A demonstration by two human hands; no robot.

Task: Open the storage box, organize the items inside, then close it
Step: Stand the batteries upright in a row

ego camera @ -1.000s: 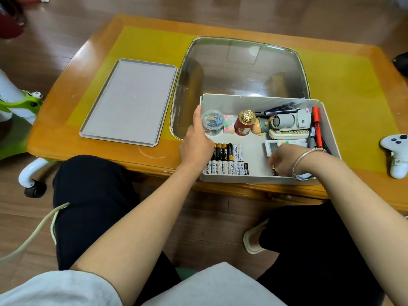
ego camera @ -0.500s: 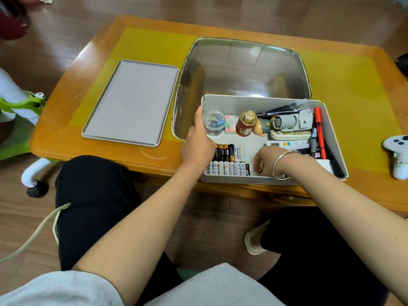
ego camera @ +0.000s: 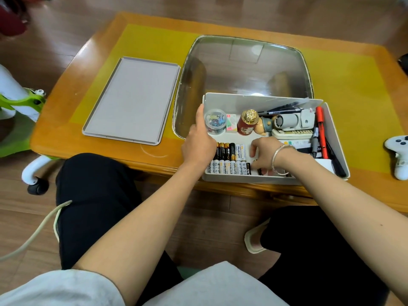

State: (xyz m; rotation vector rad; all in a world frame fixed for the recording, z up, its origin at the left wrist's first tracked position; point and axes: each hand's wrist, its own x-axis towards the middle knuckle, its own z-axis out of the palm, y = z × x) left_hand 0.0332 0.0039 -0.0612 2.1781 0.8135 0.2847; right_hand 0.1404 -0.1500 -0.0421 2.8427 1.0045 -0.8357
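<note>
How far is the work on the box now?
Done: lid lies off on the table; batteries sit in two rows. In hand: left hand steadies the box, right hand reaches beside the batteries. Left: finish sorting, then close the box.

bright, even | glare on glass inset (ego camera: pixel 242 69) | edges bowed, corners soft

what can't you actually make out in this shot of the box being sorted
All in the head view:
- What the right hand holds, if anything: its curled fingers cover the box floor beside the batteries.
- The left wall of the storage box: the left hand grips over it.
- Contents of the small clear jar: too small to tell.
- The white game controller: cut off by the right edge.
- Labels under the right wrist: covered.
</note>
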